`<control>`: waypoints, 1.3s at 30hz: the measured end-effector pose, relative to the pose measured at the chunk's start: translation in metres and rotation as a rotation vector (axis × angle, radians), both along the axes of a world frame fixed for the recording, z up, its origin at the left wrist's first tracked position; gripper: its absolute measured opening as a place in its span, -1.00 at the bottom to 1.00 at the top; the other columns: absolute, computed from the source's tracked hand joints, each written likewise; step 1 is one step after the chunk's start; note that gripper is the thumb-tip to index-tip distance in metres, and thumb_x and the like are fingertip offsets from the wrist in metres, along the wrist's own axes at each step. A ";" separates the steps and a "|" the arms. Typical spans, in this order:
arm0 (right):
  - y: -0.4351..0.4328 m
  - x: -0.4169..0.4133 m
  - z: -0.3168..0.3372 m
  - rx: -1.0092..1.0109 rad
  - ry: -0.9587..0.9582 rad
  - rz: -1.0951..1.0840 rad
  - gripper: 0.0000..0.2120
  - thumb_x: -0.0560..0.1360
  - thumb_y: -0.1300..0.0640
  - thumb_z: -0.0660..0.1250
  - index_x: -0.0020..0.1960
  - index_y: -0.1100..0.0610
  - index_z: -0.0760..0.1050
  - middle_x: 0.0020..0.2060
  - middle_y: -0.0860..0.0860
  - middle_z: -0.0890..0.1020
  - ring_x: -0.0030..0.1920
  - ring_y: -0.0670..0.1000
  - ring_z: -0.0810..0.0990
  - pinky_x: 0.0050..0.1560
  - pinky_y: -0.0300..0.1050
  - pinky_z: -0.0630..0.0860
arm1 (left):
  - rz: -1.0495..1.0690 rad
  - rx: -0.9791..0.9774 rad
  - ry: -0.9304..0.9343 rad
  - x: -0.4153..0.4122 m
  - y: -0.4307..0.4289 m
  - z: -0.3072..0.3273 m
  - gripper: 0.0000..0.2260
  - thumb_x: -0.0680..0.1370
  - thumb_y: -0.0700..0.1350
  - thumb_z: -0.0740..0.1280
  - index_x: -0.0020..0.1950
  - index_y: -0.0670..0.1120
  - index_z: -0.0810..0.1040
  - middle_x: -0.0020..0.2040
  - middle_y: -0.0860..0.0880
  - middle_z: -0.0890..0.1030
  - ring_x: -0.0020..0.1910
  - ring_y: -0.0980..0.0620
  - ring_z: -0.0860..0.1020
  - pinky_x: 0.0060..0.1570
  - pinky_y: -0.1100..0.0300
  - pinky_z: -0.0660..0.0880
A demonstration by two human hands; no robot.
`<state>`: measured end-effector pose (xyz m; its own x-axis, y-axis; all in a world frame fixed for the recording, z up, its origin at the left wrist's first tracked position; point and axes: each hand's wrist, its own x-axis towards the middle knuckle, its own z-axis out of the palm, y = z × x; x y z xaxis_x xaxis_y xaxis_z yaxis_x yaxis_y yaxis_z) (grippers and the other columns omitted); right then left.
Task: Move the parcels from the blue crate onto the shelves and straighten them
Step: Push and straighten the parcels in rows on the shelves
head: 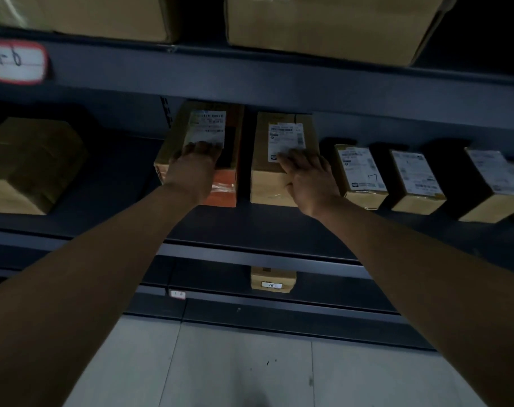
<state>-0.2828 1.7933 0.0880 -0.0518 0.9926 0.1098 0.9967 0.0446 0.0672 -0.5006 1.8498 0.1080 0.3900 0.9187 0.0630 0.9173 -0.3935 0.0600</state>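
Observation:
Two brown cardboard parcels stand side by side on the middle shelf (264, 227). The left parcel (197, 133) has a white label on top and an orange front face. My left hand (195, 168) rests flat on its top, fingers stretched over the label's lower edge. The right parcel (279, 177) also carries a white label. My right hand (305, 177) lies on its top right part with fingers spread and straight. A dark gap separates the two parcels. The blue crate is not in view.
Three smaller labelled parcels (361, 174) line the same shelf to the right, a large brown box (30, 163) sits at the left. Big cartons (323, 22) fill the shelf above, whose edge bears a tag "1-6" (16, 61). One small box (272, 279) sits on the lower shelf. Grey floor below.

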 end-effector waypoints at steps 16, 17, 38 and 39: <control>-0.013 -0.027 0.006 0.123 0.035 -0.011 -0.44 0.57 0.19 0.20 0.52 0.10 0.11 0.44 0.14 0.29 0.46 0.17 0.19 0.47 0.14 0.04 | -0.033 0.023 0.052 -0.004 -0.018 0.011 -0.41 0.53 -0.30 0.22 0.53 -0.10 0.12 0.46 -0.22 0.22 0.41 -0.24 0.21 0.37 -0.21 0.19; -0.022 -0.033 0.009 0.146 0.046 -0.010 -0.47 0.57 0.20 0.21 0.51 0.12 0.16 0.41 0.15 0.35 0.43 0.16 0.24 0.46 0.13 0.08 | -0.054 0.034 0.051 -0.004 -0.026 0.013 -0.43 0.52 -0.30 0.22 0.52 -0.11 0.15 0.46 -0.21 0.23 0.41 -0.24 0.22 0.39 -0.19 0.16; -0.184 -0.164 0.276 0.699 0.041 0.004 -0.59 0.47 0.21 0.34 0.30 0.27 0.43 0.24 0.21 0.50 0.27 0.22 0.44 0.26 0.10 0.35 | -0.460 0.699 -0.210 -0.096 -0.180 0.263 -0.72 0.49 -0.26 0.29 0.20 -0.20 0.46 0.15 -0.19 0.49 0.12 -0.22 0.45 0.16 -0.04 0.31; -0.185 -0.165 0.289 0.730 0.015 -0.003 -0.57 0.46 0.20 0.35 0.30 0.26 0.42 0.26 0.22 0.49 0.29 0.22 0.43 0.29 0.09 0.32 | -0.442 0.733 -0.211 -0.102 -0.176 0.275 -0.70 0.48 -0.26 0.31 0.22 -0.21 0.45 0.17 -0.20 0.48 0.14 -0.23 0.45 0.21 -0.05 0.28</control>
